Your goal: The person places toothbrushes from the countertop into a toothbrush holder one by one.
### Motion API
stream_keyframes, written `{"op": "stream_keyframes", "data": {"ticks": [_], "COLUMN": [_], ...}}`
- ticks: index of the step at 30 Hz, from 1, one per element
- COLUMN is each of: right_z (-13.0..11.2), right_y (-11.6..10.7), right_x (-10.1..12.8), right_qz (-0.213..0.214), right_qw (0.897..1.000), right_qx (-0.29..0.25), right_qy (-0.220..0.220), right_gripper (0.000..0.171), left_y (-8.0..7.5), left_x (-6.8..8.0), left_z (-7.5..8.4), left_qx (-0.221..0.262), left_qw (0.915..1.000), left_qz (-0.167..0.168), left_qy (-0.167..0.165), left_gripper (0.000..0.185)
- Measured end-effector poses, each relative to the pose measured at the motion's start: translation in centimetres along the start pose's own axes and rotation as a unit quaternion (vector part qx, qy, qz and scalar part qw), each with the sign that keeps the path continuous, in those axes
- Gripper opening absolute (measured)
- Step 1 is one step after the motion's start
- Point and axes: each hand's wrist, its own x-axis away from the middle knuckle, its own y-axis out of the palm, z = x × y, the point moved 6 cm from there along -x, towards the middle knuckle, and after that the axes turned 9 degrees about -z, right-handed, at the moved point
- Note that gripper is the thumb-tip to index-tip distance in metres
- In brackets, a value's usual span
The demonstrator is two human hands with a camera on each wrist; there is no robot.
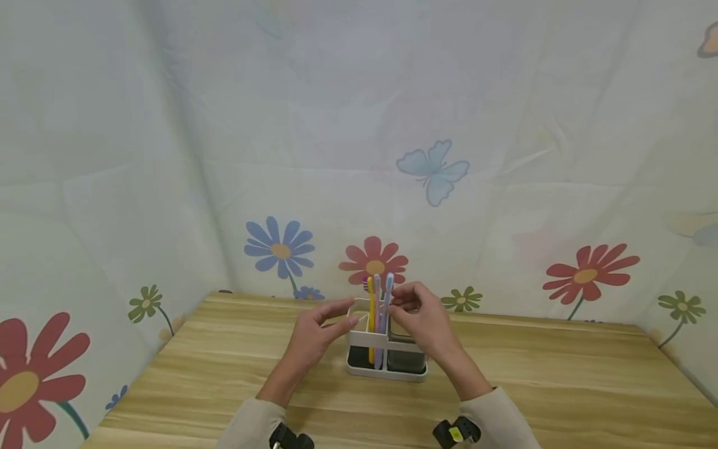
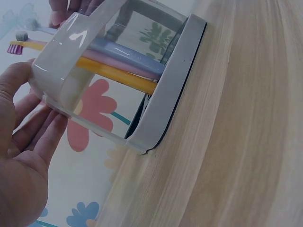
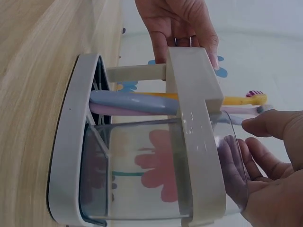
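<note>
A white toothbrush holder with a dark base stands upright on the table. Three toothbrushes lean in its left part: a yellow toothbrush, a pink toothbrush and a blue toothbrush. A clear cup sits in the right part. My left hand holds the holder's upper frame at its left end, thumb and fingers on opposite sides. At the cup's rim, my right hand has loosely bent fingers, with the thumb tip right at the blue toothbrush's neck and a gap between thumb and forefinger.
The wood-grain table reaches out on both sides of the holder. Close behind its far edge hangs a pale curtain printed with flowers and a butterfly. Each sleeve has a small black device at the wrist.
</note>
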Motion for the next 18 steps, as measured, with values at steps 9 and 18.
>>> {"op": "stream_keyframes", "data": {"ticks": [9,18], "right_z": [0.9,1.1], "right_y": [-2.0,-5.4], "right_x": [0.0,0.9], "right_qz": [0.016,0.058], "right_qw": [1.0,0.998], "right_qx": [0.0,0.026], "right_qy": [0.003,-0.01], "right_gripper": [0.023,0.023], "left_y": [-0.1,-0.3], "left_x": [0.0,0.7], "left_z": [0.1,0.7], "left_qx": [-0.02,-0.08], "left_qw": [0.9998,0.9963], "left_qz": [0.008,0.026], "left_qy": [0.0,0.012], "left_gripper": [0.041,0.041]}}
